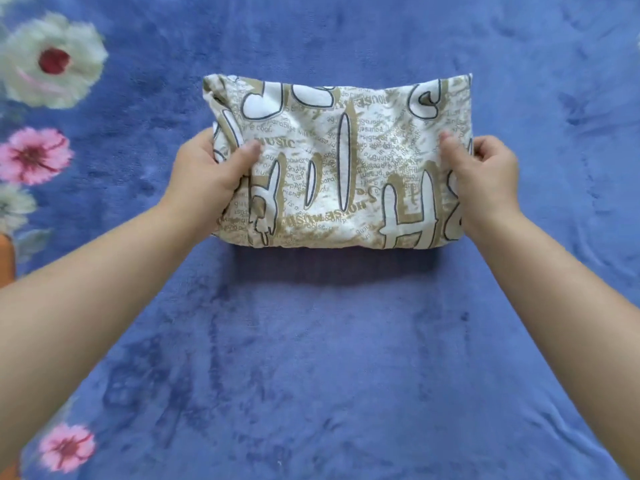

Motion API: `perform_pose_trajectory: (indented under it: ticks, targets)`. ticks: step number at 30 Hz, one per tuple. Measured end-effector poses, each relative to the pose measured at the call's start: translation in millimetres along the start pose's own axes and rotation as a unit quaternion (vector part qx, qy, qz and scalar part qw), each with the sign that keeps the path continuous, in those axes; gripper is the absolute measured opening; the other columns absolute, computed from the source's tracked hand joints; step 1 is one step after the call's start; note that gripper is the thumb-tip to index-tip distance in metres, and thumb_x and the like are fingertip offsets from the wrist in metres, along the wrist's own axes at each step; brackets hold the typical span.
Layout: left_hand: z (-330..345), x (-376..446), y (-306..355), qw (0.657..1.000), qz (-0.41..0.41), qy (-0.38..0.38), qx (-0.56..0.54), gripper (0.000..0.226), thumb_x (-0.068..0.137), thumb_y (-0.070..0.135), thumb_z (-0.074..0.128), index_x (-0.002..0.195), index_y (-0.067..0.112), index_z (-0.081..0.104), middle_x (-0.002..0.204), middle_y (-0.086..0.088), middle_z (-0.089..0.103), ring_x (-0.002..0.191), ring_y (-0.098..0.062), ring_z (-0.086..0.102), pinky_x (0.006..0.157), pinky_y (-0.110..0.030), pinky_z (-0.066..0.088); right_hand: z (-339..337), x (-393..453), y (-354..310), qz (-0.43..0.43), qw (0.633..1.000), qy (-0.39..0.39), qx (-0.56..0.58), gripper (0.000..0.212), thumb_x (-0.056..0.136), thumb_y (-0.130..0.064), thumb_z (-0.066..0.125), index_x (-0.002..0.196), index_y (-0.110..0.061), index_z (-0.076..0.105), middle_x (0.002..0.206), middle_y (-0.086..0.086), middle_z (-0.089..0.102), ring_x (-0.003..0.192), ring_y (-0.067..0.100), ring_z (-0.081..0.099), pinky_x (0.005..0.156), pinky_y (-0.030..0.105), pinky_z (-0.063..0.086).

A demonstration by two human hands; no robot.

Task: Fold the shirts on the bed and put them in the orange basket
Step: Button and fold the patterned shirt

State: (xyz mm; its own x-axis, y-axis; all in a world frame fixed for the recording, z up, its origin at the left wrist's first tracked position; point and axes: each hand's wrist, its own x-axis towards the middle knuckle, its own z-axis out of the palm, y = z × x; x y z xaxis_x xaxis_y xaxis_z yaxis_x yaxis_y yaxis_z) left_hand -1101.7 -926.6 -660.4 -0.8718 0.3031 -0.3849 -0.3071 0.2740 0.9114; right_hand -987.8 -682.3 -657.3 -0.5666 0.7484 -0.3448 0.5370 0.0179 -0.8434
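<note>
Bed, covered in blue plush with flowers printed along the 9 o'clock edge, carries the work. Shirt, cream with tan lettering, is folded to a compact rectangle just above centre, its near edge apparently raised off the bed over a shadow. An orange sliver, probably the basket, shows at the 9 o'clock edge, well apart from the shirt. Left hand clamps the 9 o'clock end of the bundle, thumb on top and fingers beneath; right hand clamps the 3 o'clock end the same way. Step in hand, by judgement: lifting the finished fold for transfer. To do it well, keep both grips level and slightly tensioned, so the layers stay stacked, then carry low toward 9 o'clock.
</note>
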Motion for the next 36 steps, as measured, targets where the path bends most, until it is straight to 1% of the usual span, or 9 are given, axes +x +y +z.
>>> perform_pose_trajectory:
  ticks: [7, 11, 14, 16, 20, 23, 27, 31, 36]
  targets:
    - [13, 37, -21, 0.958, -0.042, 0.135, 0.248, 0.028, 0.099, 0.026, 0.039, 0.093, 0.004, 0.057, 0.093, -0.011, 0.061, 0.094, -0.029, 0.054, 0.073, -0.033, 0.037, 29, 34, 11, 0.062, 0.985, 0.069, -0.147, 0.046, 0.097, -0.034, 0.040, 0.059, -0.016, 0.021, 0.059, -0.003, 0.026, 0.054, 0.014, 0.024, 0.054, 0.030, 0.023]
    - [15, 40, -31, 0.937, -0.071, 0.171, 0.295, 0.029, 0.099, 0.026, 0.039, 0.075, 0.009, 0.044, 0.078, -0.008, 0.051, 0.088, -0.031, 0.047, 0.062, -0.031, 0.021, 37, 41, 12, 0.070, 0.974, 0.083, -0.200, 0.024, 0.098, -0.029, 0.037, 0.084, -0.013, 0.048, 0.088, 0.002, 0.053, 0.085, 0.022, 0.045, 0.072, 0.028, 0.031]
    - [13, 28, -27, 0.929, -0.030, 0.235, 0.285, 0.026, 0.094, 0.014, 0.043, 0.117, 0.004, 0.047, 0.111, -0.013, 0.055, 0.108, -0.030, 0.048, 0.084, -0.031, 0.031, 31, 35, 4, -0.133, 0.959, 0.104, -0.227, 0.038, 0.092, -0.024, 0.039, 0.122, -0.001, 0.048, 0.127, 0.016, 0.048, 0.117, 0.029, 0.045, 0.097, 0.032, 0.030]
    - [13, 20, -18, 0.907, 0.117, 0.247, 0.322, 0.037, 0.089, 0.008, 0.041, 0.124, -0.006, 0.045, 0.123, -0.023, 0.048, 0.116, -0.034, 0.042, 0.096, -0.031, 0.027, 34, 29, -3, -0.290, 0.909, 0.058, -0.295, 0.050, 0.090, -0.028, 0.035, 0.129, 0.000, 0.048, 0.139, 0.022, 0.040, 0.132, 0.037, 0.034, 0.109, 0.044, 0.019]
    - [38, 13, -17, 0.820, 0.346, 0.085, 0.448, 0.042, 0.088, 0.019, 0.041, 0.120, -0.005, 0.053, 0.130, -0.031, 0.047, 0.125, -0.039, 0.032, 0.103, -0.046, 0.024, 55, 26, -8, -0.325, 0.787, -0.135, -0.507, 0.078, 0.081, -0.050, -0.001, 0.146, -0.017, 0.025, 0.156, 0.006, 0.013, 0.144, 0.028, 0.002, 0.110, 0.045, -0.011]
    - [57, 8, -25, 0.792, 0.204, -0.058, 0.572, 0.061, 0.092, 0.042, 0.023, 0.143, 0.010, 0.033, 0.154, -0.013, 0.019, 0.142, -0.031, 0.012, 0.110, -0.043, -0.001, 67, 32, 4, -0.317, 0.738, -0.169, -0.571, 0.086, 0.073, -0.054, -0.014, 0.149, -0.021, 0.009, 0.157, -0.001, 0.003, 0.144, 0.021, -0.006, 0.107, 0.043, -0.020]
    - [59, 13, -47, 0.767, 0.105, -0.048, 0.631, 0.076, 0.079, 0.054, -0.008, 0.149, 0.023, -0.004, 0.156, 0.002, -0.015, 0.143, -0.016, -0.014, 0.106, -0.036, -0.021, 74, 46, 12, -0.298, 0.791, -0.201, -0.496, 0.086, 0.071, -0.058, -0.007, 0.148, -0.027, 0.016, 0.156, -0.006, 0.009, 0.144, 0.016, 0.000, 0.107, 0.034, -0.018]
    - [60, 17, -47, 0.768, 0.110, -0.056, 0.629, 0.085, 0.070, 0.056, -0.014, 0.149, 0.025, -0.003, 0.156, 0.004, -0.013, 0.143, -0.015, -0.014, 0.105, -0.034, -0.022, 71, 61, 13, -0.300, 0.835, -0.206, -0.413, 0.084, 0.072, -0.058, 0.004, 0.143, -0.023, 0.033, 0.153, -0.003, 0.024, 0.142, 0.015, 0.017, 0.110, 0.028, -0.005]
    - [56, 23, -47, 0.813, 0.153, -0.061, 0.558, 0.080, 0.079, 0.054, 0.008, 0.147, 0.014, 0.022, 0.156, -0.006, 0.012, 0.144, -0.022, 0.007, 0.112, -0.043, -0.006, 61, 83, 8, -0.340, 0.811, -0.225, -0.420, 0.084, 0.074, -0.057, 0.005, 0.141, -0.017, 0.038, 0.148, 0.002, 0.035, 0.139, 0.017, 0.028, 0.112, 0.031, 0.008]
